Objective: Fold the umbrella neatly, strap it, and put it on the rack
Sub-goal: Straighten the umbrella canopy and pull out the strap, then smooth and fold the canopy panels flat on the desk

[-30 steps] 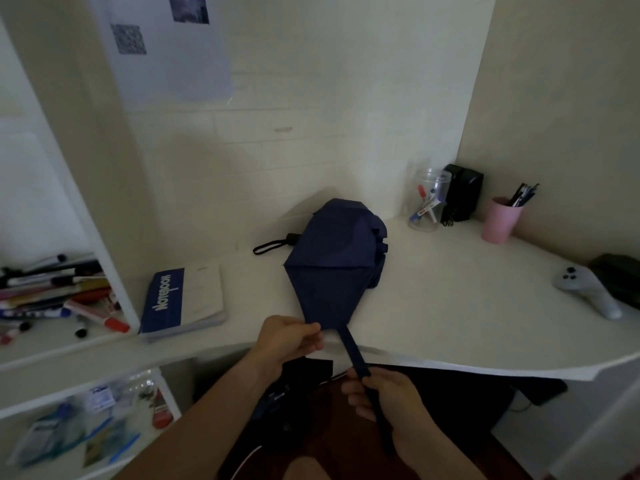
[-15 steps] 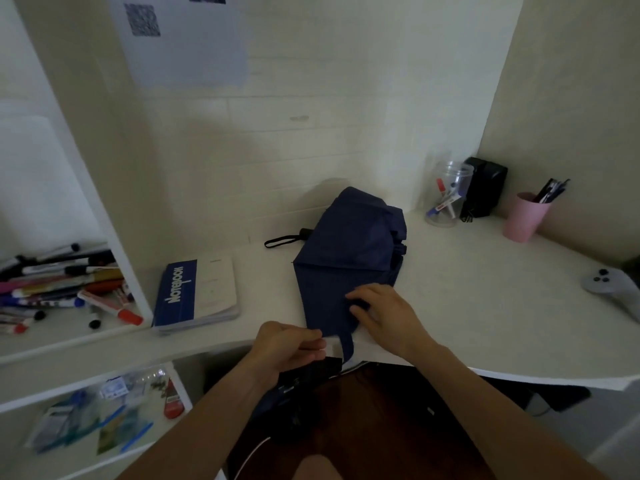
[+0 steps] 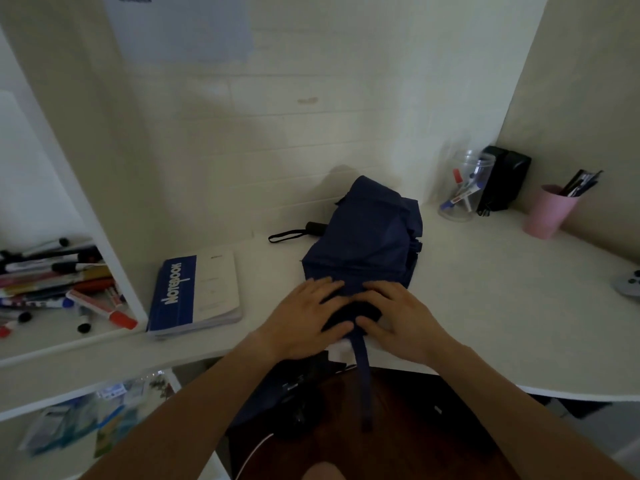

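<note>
On the far left, a shelf [image 3: 52, 337] holds a loose pile of markers [image 3: 59, 289]. Just right of it, on the white desk [image 3: 485, 306], lies a blue-and-white notebook [image 3: 195, 294] printed "NOTEBOOK". The left hand [image 3: 304, 320] lies flat with straight, spread fingers, pressing down on the near end of the navy umbrella [image 3: 367, 237]. The umbrella lies loosely bunched in the middle of the desk, its black handle [image 3: 315, 228] and wrist loop pointing left toward the wall. Its navy strap [image 3: 362, 368] hangs off the desk's front edge between the two wrists. The right hand [image 3: 398, 315] likewise rests flat, fingers extended, on the fabric just beside the left. Farther right stand a clear jar [image 3: 464, 188] holding markers, a black box [image 3: 502, 178], a pink cup [image 3: 549, 211] of pens, and a grey controller [image 3: 630, 284] at the frame edge.
</note>
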Motion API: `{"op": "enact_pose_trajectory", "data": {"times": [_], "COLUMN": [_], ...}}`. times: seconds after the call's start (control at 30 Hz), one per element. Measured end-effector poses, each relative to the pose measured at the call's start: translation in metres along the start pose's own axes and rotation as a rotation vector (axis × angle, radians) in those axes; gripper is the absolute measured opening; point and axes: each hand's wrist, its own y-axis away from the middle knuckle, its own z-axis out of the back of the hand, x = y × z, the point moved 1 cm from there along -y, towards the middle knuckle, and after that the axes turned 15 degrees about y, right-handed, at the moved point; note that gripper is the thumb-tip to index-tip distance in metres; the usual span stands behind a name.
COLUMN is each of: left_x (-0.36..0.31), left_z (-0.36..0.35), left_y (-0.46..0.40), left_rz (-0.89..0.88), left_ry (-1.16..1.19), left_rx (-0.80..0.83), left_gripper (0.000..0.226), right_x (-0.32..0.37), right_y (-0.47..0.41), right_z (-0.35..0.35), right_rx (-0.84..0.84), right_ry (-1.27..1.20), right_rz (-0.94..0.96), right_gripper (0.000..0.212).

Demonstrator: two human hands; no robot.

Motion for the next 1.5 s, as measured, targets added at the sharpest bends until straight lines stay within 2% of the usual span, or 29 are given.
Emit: {"op": "enact_pose_trajectory", "data": {"times": [0.03,0.13,0.23,0.3,0.4,0.43,0.5,0.6,0.63,0.67,0.73,0.77,0.8,0.87,0.97,1.07,1.17,1.2,1.3,1.33,1.5], "left_x": [0.006,0.012,0.013,0.015,0.013,0.013,0.011,0.017,0.020,0.021,0.020,0.015,0.012,0.011,0.020,0.017,0.016,0.017,0.011,0.008,-0.005], "left_z": [-0.004,-0.006,0.000,0.001,0.009,0.011,0.022,0.043,0.051,0.060,0.069,0.072,0.074,0.076,0.082,0.093,0.097,0.097,0.103,0.103,0.097], "left_y": [0.004,0.015,0.019,0.020,0.016,0.015,0.006,-0.028,-0.042,-0.057,-0.086,-0.097,-0.106,-0.115,-0.115,-0.102,-0.088,-0.085,-0.083,-0.083,-0.088], "left_rz": [0.040,0.118,0.154,0.164,0.159,0.158,0.169,0.261,0.316,0.388,0.573,0.648,0.683,0.709,0.689,0.661,0.573,0.531,0.474,0.481,0.447], "left_ry": [-0.012,-0.005,-0.018,-0.008,0.052,0.106,0.248,0.384,0.445,0.546,0.831,0.942,1.022,1.087,1.180,1.246,1.240,1.239,1.156,1.113,1.072], "left_rx": [0.067,0.140,0.175,0.179,0.151,0.126,-0.013,-0.483,-0.603,-0.648,-0.502,-0.413,-0.341,-0.324,-0.364,-0.324,-0.297,-0.286,-0.182,-0.187,-0.304], "left_gripper": [0.060,0.062,0.063,0.065,0.069,0.069,0.061,0.029,0.026,0.033,0.059,0.064,0.057,0.033,0.041,0.021,0.020,0.025,0.060,0.063,0.022], "right_x": [-0.001,-0.009,-0.022,-0.025,-0.030,-0.029,-0.023,-0.012,-0.010,-0.009,-0.010,-0.012,-0.014,-0.020,-0.036,-0.060,-0.066,-0.065,-0.064,-0.064,-0.063], "right_y": [-0.001,0.007,0.012,0.008,-0.013,-0.021,-0.030,-0.026,-0.023,-0.021,-0.019,-0.020,-0.021,-0.024,-0.033,-0.048,-0.062,-0.064,-0.059,-0.057,-0.046], "right_z": [-0.001,-0.010,-0.005,0.005,0.016,0.018,0.018,0.005,0.000,-0.004,-0.007,-0.005,-0.002,0.006,0.021,0.033,0.042,0.046,0.056,0.056,0.058], "right_rx": [0.031,0.288,0.322,0.220,-0.222,-0.301,-0.296,-0.158,-0.131,-0.122,-0.120,-0.129,-0.148,-0.214,-0.346,-0.355,-0.189,-0.178,-0.205,-0.204,-0.230], "right_ry": [0.002,0.097,0.106,-0.052,-0.258,-0.284,-0.315,-0.281,-0.254,-0.231,-0.234,-0.258,-0.303,-0.422,-0.550,-0.754,-0.980,-1.006,-0.994,-0.991,-0.902], "right_rz": [0.025,0.072,0.090,-0.018,-0.260,-0.311,-0.329,-0.227,-0.198,-0.181,-0.187,-0.207,-0.242,-0.354,-0.614,-0.819,-0.758,-0.721,-0.631,-0.606,-0.596], "right_gripper": [0.057,0.064,0.065,0.059,0.028,0.021,0.017,0.020,0.020,0.019,0.018,0.017,0.015,0.014,0.020,0.037,0.046,0.043,0.027,0.022,0.013]}}
